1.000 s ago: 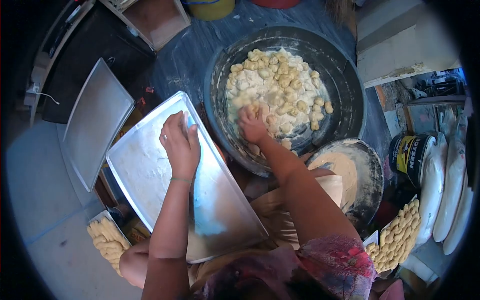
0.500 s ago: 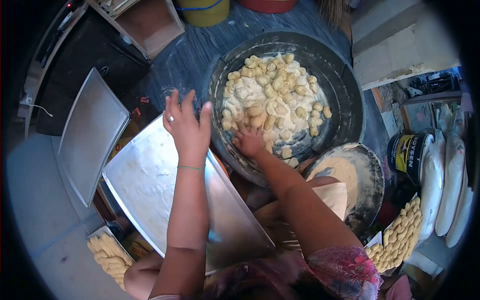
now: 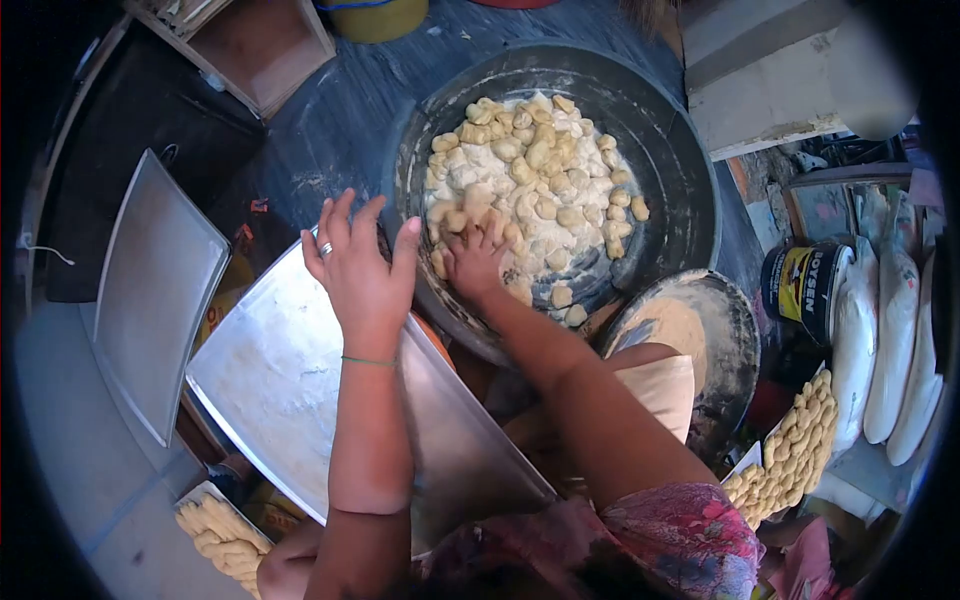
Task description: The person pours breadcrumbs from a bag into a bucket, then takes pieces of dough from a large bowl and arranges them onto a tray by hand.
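Note:
My left hand [image 3: 365, 272], with a ring on one finger, is raised over the upper edge of a shiny metal tray [image 3: 270, 370]. Its fingers are spread and hold nothing. Inside a wide dark basin [image 3: 668, 190], my right hand [image 3: 477, 262] reaches to the lower left of a heap of floured dough pieces [image 3: 545, 150]. Its fingers look apart and touch the dough pieces nearest them; the fingertips are partly lost among flour and dough. White flour [image 3: 465, 168] lies under and between the lumps.
A smaller dark basin [image 3: 738, 330] with pale powder stands at the lower right of the big one. Shaped dough pieces lie on a right tray [image 3: 790, 455] and a left tray [image 3: 222, 540]. Another metal tray [image 3: 160, 290] leans at left. A Boysen can [image 3: 805, 292] stands at right.
The whole view has shifted slightly. My right hand stays at the left of the dough heap, its fingers now a little more spread. My left hand remains raised and spread above the metal tray.

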Demonstrator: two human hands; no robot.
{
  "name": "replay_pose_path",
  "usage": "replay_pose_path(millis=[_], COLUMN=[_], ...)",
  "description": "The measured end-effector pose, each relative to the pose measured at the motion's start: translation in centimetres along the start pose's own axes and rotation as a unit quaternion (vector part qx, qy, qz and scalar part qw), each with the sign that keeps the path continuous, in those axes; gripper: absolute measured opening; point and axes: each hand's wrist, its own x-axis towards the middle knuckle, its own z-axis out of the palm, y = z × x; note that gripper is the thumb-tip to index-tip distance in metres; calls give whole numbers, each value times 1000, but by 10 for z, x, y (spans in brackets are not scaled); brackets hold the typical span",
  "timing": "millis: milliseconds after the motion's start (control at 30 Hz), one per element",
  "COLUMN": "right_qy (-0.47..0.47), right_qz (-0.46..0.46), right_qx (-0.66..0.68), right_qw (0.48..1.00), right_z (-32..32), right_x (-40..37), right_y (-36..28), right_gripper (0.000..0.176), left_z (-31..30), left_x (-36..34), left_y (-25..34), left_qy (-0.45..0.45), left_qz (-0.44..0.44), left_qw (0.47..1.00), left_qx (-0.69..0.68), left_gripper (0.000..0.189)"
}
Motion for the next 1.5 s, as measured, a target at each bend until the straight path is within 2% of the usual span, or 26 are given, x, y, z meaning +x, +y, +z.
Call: replay_pose_path(millis=[67, 100, 133, 167, 200, 233, 333, 367, 400, 433, 500, 600, 667, 733, 833, 900, 933, 967, 1067, 1167, 1200, 1267, 1300, 1400, 1467, 1500], right_qy=[-62, -1, 11, 25, 126, 234, 137, 171, 140, 41, 26, -12, 64, 106, 63, 98, 64, -8, -44, -163, -31, 113, 146, 47, 143, 97], right_qz=[-129, -131, -91, 9, 115, 177, 381, 327, 276, 152, -127, -197, 32, 258, 263, 214, 162, 62, -204, -203, -187, 23, 115, 161, 56, -36], right_qx=[-106, -34, -44, 42, 73, 170, 195, 175, 105, 56, -31, -20, 53, 184, 244, 256, 221, 58, -39, 69, 68, 73, 179, 143, 132, 67], right_qw=[984, 991, 995, 999, 983, 941, 893, 913, 945, 986, 991, 980, 996, 943, 931, 938, 960, 996, 977, 963, 980, 991, 966, 975, 979, 992], right_z=[-15, -29, -73, -65, -63, -51, -32, -7, -3, -20, 1, -5, -48, -87, -68, -51, -48, -61, -63, -93, -98, -117, -112, -101, -69, -49], right_x=[19, 25, 19, 37, 36, 43, 48, 43, 26, 2, -15, 19, 51, 65, 98, 93, 75, 46, 2, 53, 66, 94, 111, 112, 72, 45], right_y=[45, 77, 87, 115, 127, 137, 103, 80, 55, 32, 15, 40, 65, 93, 118, 86, 65, 46, 61, 114, 129, 128, 124, 51, 12, 5], right_gripper=[65, 58, 60, 64, 72, 77, 79, 77, 71, 64, 58, 63, 74, 86, 90, 92, 90, 84, 71, 58, 52, 68, 75, 77, 77, 76], left_z=[-2, -2, -2, -2, -3, -4, -3, -2, -2, -2, -2, -1, -2, -2, -2, -1, -1, -1, 0, -1, -1, -1, -1, -1, -1, -1], left_x=[-1, 0, 0, -1, 0, 0, -1, -1, 0, -1, 0, -1, -1, -1, 0, 0, 0, 0, 0, 0, 1, 0, -1, 1, 1, 0], left_y=[-2, -2, -2, -2, -1, 0, 1, 1, 2, 2, 1, -2, -4, -4, -2, 0, 0, 0, -3, -2, -2, -1, -2, 0, 0, 0], left_qy=[-4, -3, -4, -5, -9, -12, -16, -13, -13, -15, -15, -11, -4, -5, -10, -12, -12, -15, -9, -11, -8, -6, -8, -9, -11, -13], left_qz=[-6, -3, -1, 0, -1, -2, -1, 2, 1, 1, 3, 5, 5, 5, 3, 2, 2, 3, 6, 5, 5, 5, 5, 7, 5, 4], left_qw=[1000, 1000, 1000, 1000, 1000, 1000, 1000, 1000, 1000, 1000, 1000, 1000, 1000, 1000, 1000, 1000, 1000, 1000, 1000, 1000, 1000, 1000, 1000, 1000, 1000, 1000], left_qx=[-8, -7, -5, -3, -4, -4, 6, 11, 10, 10, 5, -9, -14, -13, -3, 2, 4, 6, 1, 0, -3, -6, -2, 4, 5, 2], left_gripper=[43, 43, 43, 43, 43, 43, 43, 43, 43, 43, 43, 42, 42, 41, 42, 42, 42, 43, 42, 41, 41, 40, 40, 40, 39, 39])
